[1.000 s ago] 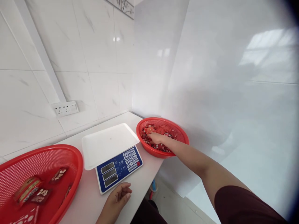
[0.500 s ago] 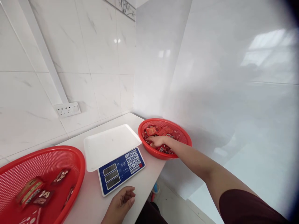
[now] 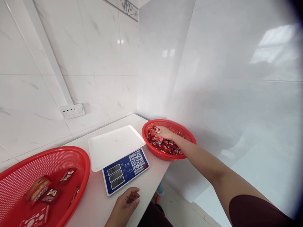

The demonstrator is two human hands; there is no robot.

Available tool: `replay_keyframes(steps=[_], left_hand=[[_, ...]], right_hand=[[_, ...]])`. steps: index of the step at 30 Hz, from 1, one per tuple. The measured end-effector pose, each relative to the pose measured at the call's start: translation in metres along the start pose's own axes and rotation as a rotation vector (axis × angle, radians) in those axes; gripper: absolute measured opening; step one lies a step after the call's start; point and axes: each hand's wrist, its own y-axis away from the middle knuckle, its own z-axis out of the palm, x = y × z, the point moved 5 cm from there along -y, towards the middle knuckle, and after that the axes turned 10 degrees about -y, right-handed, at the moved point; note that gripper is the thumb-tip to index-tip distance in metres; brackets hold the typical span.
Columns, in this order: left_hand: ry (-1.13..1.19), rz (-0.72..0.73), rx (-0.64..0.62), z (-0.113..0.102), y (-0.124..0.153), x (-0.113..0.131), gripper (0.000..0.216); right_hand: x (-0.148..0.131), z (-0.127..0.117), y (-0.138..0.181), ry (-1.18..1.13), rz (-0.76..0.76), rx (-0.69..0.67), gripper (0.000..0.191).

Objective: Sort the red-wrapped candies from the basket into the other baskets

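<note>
Left hand [image 3: 125,202]: empty, fingers loosely curled, lying on the white counter [image 3: 151,179] at its front edge, just in front of the scale. Looks like a parked or bracing pose, not a grip.

Sweep, left to right:
- Big red mesh basket [image 3: 78,154] at far left, mostly bare, with a few flat red packets [image 3: 42,193] lying on its floor.
- Wall socket [image 3: 72,111] on the tiles behind it. No plug visible.
- Electronic scale [image 3: 126,170] between the two baskets, white pan [image 3: 115,146] bare, keypad and displays facing the person, so probably readable and reachable from either side. Digits are too small to read.
- Smaller red basket [image 3: 163,155] in the corner, holding a heap of small red sachets [image 3: 165,145].
- Right hand [image 3: 165,133]: arm stretched across, palm down over the heap, fingers pressed together on a few sachets at the fingertips. The count is unclear. The rest stay in that basket.
</note>
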Motion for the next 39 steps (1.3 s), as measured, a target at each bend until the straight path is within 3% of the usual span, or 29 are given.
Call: replay_keyframes(steps=[3, 5, 13, 17, 25, 31, 35, 39], left_hand=[[0.002, -0.008, 0.007, 0.0, 0.002, 0.006, 0.034], [0.008, -0.007, 0.013, 0.0, 0.003, 0.009, 0.033], [0.017, 0.013, 0.031, 0.0, 0.006, 0.009, 0.029], [0.027, 0.023, 0.036, -0.001, 0.008, 0.01, 0.029], [0.001, 0.019, 0.025, -0.001, 0.01, 0.014, 0.028], [0.005, 0.021, 0.027, -0.002, 0.01, 0.013, 0.029], [-0.002, 0.021, 0.027, -0.001, 0.01, 0.013, 0.03], [-0.008, 0.006, 0.021, -0.002, 0.01, 0.016, 0.029]], right_hand=[[-0.013, -0.01, -0.007, -0.175, -0.018, 0.11, 0.032], [-0.025, -0.001, -0.018, -0.295, -0.039, 0.135, 0.035], [-0.078, 0.097, -0.059, -0.657, -0.029, 0.039, 0.042], [-0.085, 0.125, -0.064, -0.679, 0.023, 0.036, 0.048], [-0.085, 0.13, -0.061, -0.653, -0.001, -0.01, 0.043], [-0.082, 0.119, -0.06, -0.58, -0.04, 0.08, 0.048], [-0.09, 0.118, -0.054, -0.548, -0.088, 0.1, 0.05], [-0.101, 0.13, -0.045, -0.515, -0.113, 0.078, 0.04]])
